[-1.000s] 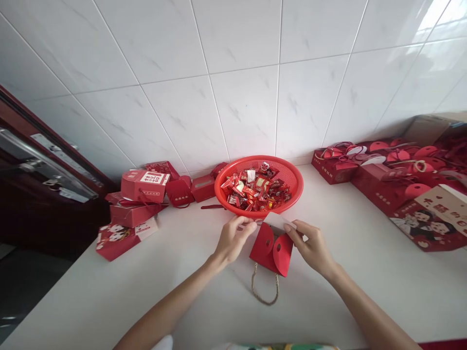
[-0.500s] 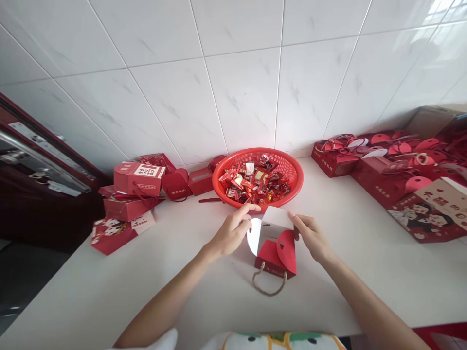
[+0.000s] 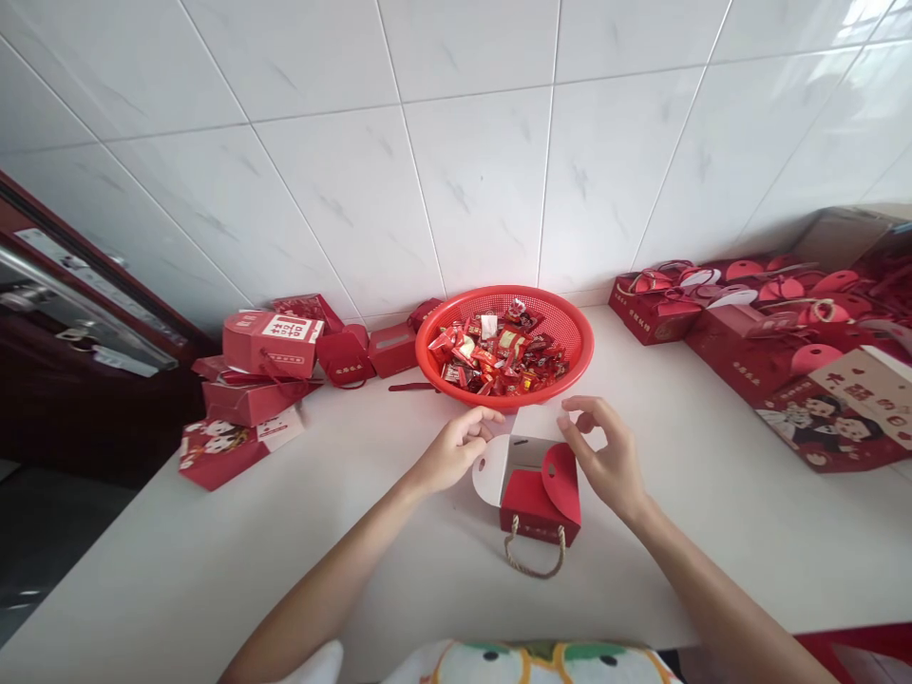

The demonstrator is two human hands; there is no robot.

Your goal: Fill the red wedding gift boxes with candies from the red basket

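Observation:
A small red gift box [image 3: 538, 522] with a twisted rope handle [image 3: 536, 573] sits on the white table in front of me, its top open. One rounded flap folds inward on the right; the left flap [image 3: 491, 475] spreads outward with its white inside up, and the pale back flap [image 3: 538, 419] leans away. My left hand [image 3: 456, 449] is at the upper edge of the left flap, fingers curved and apart. By the back flap's right edge is my right hand [image 3: 605, 456], thumb and fingers apart. Neither hand is gripping anything.
A red plastic basket [image 3: 585, 356] of wrapped candies [image 3: 499, 353] stands behind the box. Several red boxes [image 3: 271, 344] are stacked at the left. Many handled boxes [image 3: 741, 356] crowd the right side near the tiled wall.
My right hand has let go of the back flap, its fingers spreading. The left flap has dropped outward, and the back flap has tilted further back.

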